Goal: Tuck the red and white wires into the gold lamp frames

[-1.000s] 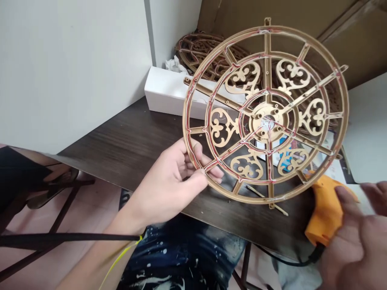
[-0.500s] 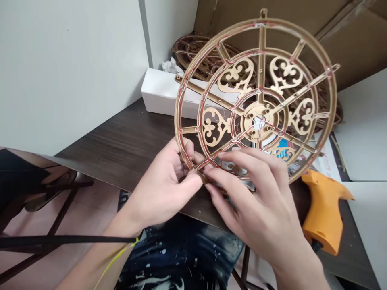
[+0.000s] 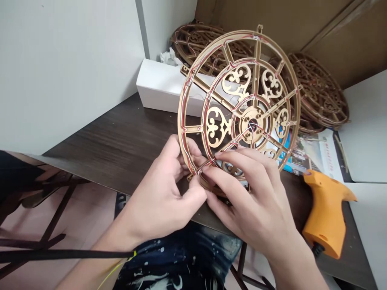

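Observation:
A round gold openwork frame (image 3: pixel 256 76) with scroll ornaments stands tilted up over the table, red and white wires running along its rings and spokes. My left hand (image 3: pixel 169 193) grips its lower left rim, thumb in front and fingers behind. Just right of it, my right hand (image 3: pixel 250 189) holds the lower part of the frame, its fingertips on the wires near a spoke. Fingers of both hands nearly meet at the rim. Parts of the fingertips are hidden behind the frame.
An orange glue gun (image 3: pixel 325 213) lies at the right of the dark table (image 3: pixel 121 141). Behind are a long white box (image 3: pixel 160 86), more wired round frames (image 3: pixel 322 88) and a cardboard box (image 3: pixel 302 24). Printed paper (image 3: pixel 320 153) lies under the frame's right side.
The round frame has turned, its right side swinging away so it looks narrower, and its top is lower. Both hands keep their hold on the lower rim.

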`<state>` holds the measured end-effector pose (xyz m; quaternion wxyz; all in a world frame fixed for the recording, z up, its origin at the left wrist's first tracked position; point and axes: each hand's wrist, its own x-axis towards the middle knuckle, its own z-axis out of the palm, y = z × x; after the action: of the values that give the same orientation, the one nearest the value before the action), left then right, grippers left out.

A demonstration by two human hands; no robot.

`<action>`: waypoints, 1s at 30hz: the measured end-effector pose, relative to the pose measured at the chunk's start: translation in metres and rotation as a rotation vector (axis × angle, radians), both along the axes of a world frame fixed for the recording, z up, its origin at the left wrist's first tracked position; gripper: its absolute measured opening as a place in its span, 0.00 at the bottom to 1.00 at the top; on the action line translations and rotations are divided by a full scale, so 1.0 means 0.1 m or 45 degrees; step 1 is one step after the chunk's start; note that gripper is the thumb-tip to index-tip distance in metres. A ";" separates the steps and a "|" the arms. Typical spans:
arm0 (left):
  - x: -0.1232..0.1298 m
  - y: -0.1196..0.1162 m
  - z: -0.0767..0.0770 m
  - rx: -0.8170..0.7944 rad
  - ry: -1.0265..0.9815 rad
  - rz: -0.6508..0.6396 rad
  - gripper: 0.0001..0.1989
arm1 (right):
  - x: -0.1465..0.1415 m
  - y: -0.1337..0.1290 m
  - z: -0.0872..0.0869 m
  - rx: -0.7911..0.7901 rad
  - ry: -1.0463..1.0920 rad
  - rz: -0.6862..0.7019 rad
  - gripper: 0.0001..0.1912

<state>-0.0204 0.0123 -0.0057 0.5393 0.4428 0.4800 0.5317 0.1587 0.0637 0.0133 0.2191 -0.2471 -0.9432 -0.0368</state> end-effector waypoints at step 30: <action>0.01 -0.01 -0.04 -0.029 0.069 0.018 0.17 | -0.04 0.05 0.05 -0.041 -0.088 0.019 0.17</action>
<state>-0.0193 0.0117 -0.0093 0.5273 0.4476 0.5035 0.5178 0.1543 0.0687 0.0183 0.1827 -0.2420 -0.9525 -0.0286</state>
